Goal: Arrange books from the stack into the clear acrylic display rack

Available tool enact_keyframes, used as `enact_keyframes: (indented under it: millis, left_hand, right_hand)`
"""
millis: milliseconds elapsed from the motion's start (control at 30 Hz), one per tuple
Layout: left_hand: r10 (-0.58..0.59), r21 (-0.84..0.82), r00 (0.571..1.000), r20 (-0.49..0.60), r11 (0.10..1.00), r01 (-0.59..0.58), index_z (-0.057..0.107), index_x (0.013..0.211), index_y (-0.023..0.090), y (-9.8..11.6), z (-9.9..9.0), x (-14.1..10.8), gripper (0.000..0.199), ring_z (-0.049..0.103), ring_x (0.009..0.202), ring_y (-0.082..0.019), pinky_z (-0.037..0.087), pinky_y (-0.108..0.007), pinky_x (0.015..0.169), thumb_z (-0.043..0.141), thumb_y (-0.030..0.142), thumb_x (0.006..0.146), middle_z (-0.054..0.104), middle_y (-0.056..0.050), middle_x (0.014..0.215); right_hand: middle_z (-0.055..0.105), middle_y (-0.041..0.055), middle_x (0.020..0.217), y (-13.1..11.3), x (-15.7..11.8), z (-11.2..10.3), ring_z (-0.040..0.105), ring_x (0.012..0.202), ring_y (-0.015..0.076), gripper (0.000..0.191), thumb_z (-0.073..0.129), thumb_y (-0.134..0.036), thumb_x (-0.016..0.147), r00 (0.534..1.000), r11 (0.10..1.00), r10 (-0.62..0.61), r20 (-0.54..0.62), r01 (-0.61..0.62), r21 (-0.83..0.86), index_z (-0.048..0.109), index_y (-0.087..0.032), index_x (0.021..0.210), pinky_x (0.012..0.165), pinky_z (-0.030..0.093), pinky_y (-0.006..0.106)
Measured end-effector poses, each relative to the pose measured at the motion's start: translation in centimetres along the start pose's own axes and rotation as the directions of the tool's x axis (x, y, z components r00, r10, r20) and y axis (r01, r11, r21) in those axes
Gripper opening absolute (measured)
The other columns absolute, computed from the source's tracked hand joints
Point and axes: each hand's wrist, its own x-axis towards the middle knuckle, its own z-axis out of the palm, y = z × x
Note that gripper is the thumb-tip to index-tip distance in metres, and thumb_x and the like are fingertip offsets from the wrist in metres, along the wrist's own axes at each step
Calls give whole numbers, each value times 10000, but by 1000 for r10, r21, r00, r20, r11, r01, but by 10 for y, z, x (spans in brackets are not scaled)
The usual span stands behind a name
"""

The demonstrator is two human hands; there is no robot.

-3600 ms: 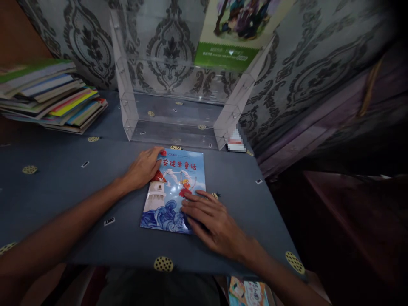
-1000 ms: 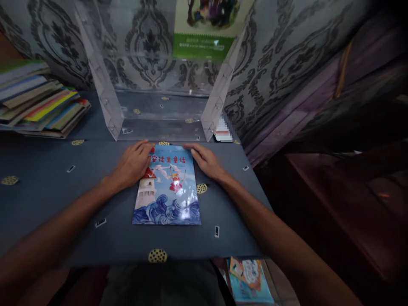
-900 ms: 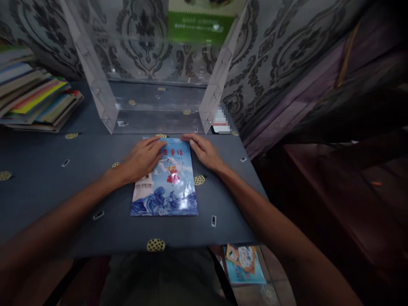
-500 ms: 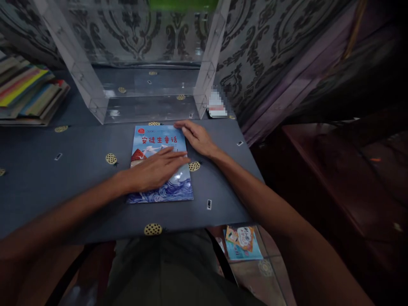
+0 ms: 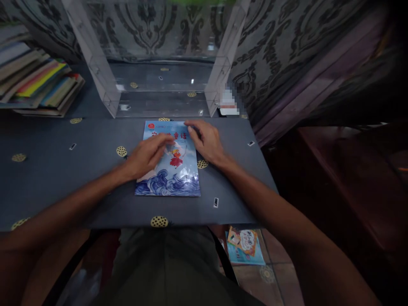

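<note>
A blue storybook lies shut and flat on the table. Its cover shows red Chinese lettering, a small figure in red and dark blue waves. My left hand is over the book's left half, its slightly bent fingers reaching across the title and hiding part of it. Whether it presses on the cover or hovers just above, I cannot tell. At the book's upper right corner is my right hand, fingers stretched along the top edge and thumb by the right side. Neither hand grips the book.
Behind the book stands a clear plastic rack on the dark patterned tablecloth. Stacked books lean at the far left. A blurred-out item sits beside the rack. Below, more books lie on the tiled floor.
My left hand has drawn back leftward across the cover, uncovering the small red figure. My right hand stays at the upper right corner. The whole view has shifted slightly.
</note>
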Motion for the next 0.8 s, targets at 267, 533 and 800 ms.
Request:
enact_keyframes:
  millis: [267,533,800]
  left_hand:
    - [28,272,997,-69,962,-8,532,1286,126,-33,5,-7,341,568,1271,-273,453,-486,1093,372,203,995,640,-165,1309]
    - [52,280,997,-65,960,-32,520,1296,145,-33,5,-7,334,559,1296,-257,441,-491,1114,363,200,1006,652,-145,1302]
    - [-41,373,995,-94,925,73,530,1276,140,-28,5,-8,328,503,1343,-293,434,-521,1110,369,243,1009,578,-165,1389]
  right_hand:
    - [650,116,1354,-127,-60,36,517,1350,204,330,386,-235,1064,655,775,-603,455,617,138,607,-152,1296,1158,393,430]
    - [365,245,1594,-123,-95,23,301,1519,317,532,548,-373,1006,716,906,-351,604,423,24,464,-103,1456,1208,341,536]
    - [371,246,1589,-106,-135,-15,212,1548,320,461,476,-264,1024,900,961,-100,423,197,-192,456,-109,1458,1179,381,588]
